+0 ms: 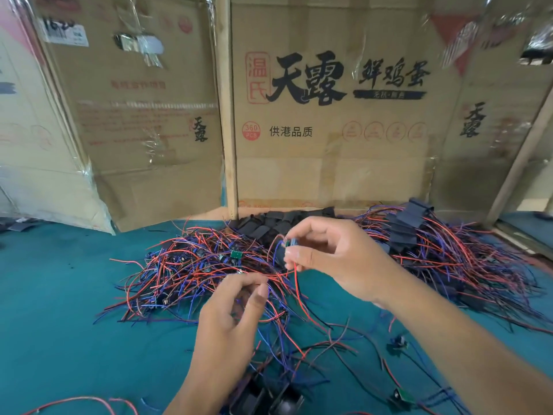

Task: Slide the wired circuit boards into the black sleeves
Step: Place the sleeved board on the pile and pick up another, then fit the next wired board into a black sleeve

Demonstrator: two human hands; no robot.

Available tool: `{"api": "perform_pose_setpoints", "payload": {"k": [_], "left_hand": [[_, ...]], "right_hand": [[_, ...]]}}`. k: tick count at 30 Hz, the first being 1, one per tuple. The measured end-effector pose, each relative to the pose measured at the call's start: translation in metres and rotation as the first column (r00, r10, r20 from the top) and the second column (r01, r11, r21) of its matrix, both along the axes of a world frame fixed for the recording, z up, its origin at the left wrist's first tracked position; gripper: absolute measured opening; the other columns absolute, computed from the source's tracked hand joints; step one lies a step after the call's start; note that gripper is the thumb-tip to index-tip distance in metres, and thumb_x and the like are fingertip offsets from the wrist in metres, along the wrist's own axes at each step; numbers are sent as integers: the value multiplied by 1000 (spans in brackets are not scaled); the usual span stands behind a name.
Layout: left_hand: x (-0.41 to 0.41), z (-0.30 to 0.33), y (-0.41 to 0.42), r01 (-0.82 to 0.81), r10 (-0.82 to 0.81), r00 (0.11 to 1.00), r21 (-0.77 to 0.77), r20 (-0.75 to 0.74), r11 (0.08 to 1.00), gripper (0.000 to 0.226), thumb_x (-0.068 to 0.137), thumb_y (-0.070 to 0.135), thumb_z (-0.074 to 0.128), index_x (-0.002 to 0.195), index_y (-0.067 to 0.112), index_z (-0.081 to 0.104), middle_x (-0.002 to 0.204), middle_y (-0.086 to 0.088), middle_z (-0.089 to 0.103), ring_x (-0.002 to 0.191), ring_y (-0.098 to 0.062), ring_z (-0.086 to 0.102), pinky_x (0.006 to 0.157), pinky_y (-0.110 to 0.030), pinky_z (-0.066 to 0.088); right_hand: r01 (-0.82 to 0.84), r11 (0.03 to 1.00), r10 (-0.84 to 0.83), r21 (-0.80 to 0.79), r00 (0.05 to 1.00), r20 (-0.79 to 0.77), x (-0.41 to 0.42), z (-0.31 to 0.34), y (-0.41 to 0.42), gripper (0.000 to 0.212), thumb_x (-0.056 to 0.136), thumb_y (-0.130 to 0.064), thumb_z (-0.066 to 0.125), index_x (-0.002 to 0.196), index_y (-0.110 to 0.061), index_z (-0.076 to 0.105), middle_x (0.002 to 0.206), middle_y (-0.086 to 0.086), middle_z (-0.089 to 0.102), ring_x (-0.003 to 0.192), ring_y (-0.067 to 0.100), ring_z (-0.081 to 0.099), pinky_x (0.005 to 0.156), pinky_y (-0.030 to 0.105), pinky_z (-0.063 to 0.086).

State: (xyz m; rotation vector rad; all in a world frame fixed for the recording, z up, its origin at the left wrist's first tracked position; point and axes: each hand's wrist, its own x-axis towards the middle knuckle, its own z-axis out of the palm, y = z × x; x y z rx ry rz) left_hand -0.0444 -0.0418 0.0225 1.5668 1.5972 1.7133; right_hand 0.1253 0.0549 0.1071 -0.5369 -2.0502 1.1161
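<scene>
Pinching a circuit board between fingertips, right hand; left hand fingers curled round wires.

A matt teal cloth mat carries plastic-coated red and blue wires and matt black sleeves, with tape-glossed brown cardboard boxes at the far side.

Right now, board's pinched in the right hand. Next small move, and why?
Probably fetch an empty sleeve with the left hand. The right hand pinches a small circuit board at its fingertips, red and blue leads trailing down, but no sleeve is on it. The left hand's fingers curl among loose wires; what they hold is unclear. Loose black sleeves lie piled just behind the board.
</scene>
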Motion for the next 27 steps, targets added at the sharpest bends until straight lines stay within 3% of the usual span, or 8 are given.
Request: {"api": "perform_pose_setpoints", "payload": {"k": [3, 6, 10, 13, 17, 20, 23, 27], "left_hand": [[6, 4, -3, 252, -243, 951, -26, 190, 967, 16, 92, 36, 64, 104, 33, 75, 100, 5, 76, 93, -7, 69, 77, -13, 50], [12, -2, -2, 391, -354, 856, -23, 376, 920, 45, 83, 23, 66, 127, 21, 62, 115, 2, 74, 109, -10, 68, 87, -18, 52], [13, -7, 3, 445, -396, 796, 2, 458, 896, 66, 85, 19, 72, 142, 36, 43, 130, 9, 67, 124, -8, 60, 99, -22, 50], [17, -9, 7, 458, -409, 680, 83, 609, 885, 48, 86, 24, 70, 133, 29, 63, 131, -3, 67, 127, -19, 59, 106, -35, 48], [18, -14, 11, 390, -336, 574, 111, 747, 914, 24, 92, 21, 68, 115, 18, 74, 124, -14, 70, 120, -28, 64, 92, -36, 57], [14, -15, 13, 299, -265, 568, 104, 779, 948, 32, 84, 23, 65, 112, 14, 75, 118, -16, 72, 111, -29, 69, 85, -33, 59], [7, -12, 14, 199, -200, 610, 97, 766, 975, 39, 80, 27, 64, 116, 14, 71, 115, -11, 74, 106, -27, 71, 83, -32, 60], [2, -7, 14, 124, -177, 707, 127, 684, 984, 38, 80, 29, 63, 116, 17, 69, 109, -7, 76, 100, -24, 74, 73, -24, 59]], "right_hand": [[-75, 997, 76, -14, 994, 79, -2, 0, -1, 17, 87, -32, 69, 98, -20, 69, 82, 9, 72, 73, 27, 64, 74, 37, 54], [-110, 994, 111, -10, 982, 153, -3, -2, -1, 13, 91, -21, 66, 104, -17, 69, 85, 3, 70, 78, 31, 66, 71, 37, 56], [-19, 982, -38, 190, 955, 295, -5, -7, -3, 21, 89, -18, 68, 107, -30, 65, 91, -6, 68, 82, 13, 67, 76, 36, 56], [48, 967, -117, 249, 956, 270, -15, -16, -10, 26, 82, -19, 74, 100, -31, 59, 92, -8, 70, 78, 8, 65, 72, 28, 54], [39, 946, -139, 322, 946, 293, -31, -31, -14, 34, 81, -14, 67, 109, -28, 55, 99, -11, 69, 81, 5, 65, 75, 30, 54], [-11, 944, -105, 330, 938, 331, -33, -34, -8, 38, 81, -22, 65, 115, -33, 53, 99, -15, 68, 83, -3, 64, 76, 21, 54], [161, 946, -239, 281, 934, 267, -26, -30, 31, 24, 86, -32, 66, 108, -33, 58, 89, -14, 69, 79, 1, 66, 71, 18, 51], [431, 833, -551, 347, 707, 445, -18, -39, 111, 7, 95, -25, 57, 96, -23, 63, 90, -9, 68, 71, 9, 61, 59, 21, 43]]}}
